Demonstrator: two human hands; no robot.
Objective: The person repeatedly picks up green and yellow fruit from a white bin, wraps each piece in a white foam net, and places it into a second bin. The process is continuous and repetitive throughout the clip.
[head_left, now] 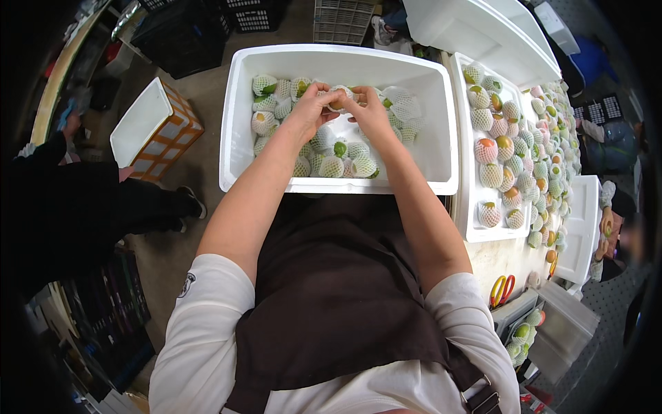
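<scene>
Above the inside of a white foam box (pixel 338 186), my left hand (pixel 312 110) and my right hand (pixel 372 114) meet with curled fingers. Between them they grip a round orange fruit (pixel 338 100) partly wrapped in a white foam net. More netted fruits, greenish and yellowish, line the bottom of the box: one group (pixel 265 103) lies by its left wall, and another (pixel 338 162) sits near its front wall. An empty-looking white foam net (pixel 402 100) rests at the right, close to my right hand. My wrists cover some of the fruits.
To the right, a white foam lid (pixel 476 224) and table carry many netted fruits. Red-yellow scissors (pixel 502 290) lie at the table's near end. An orange-taped foam box (pixel 162 131) stands on the floor at left, beside a person in black (pixel 76 193). Black crates (pixel 183 41) stand behind.
</scene>
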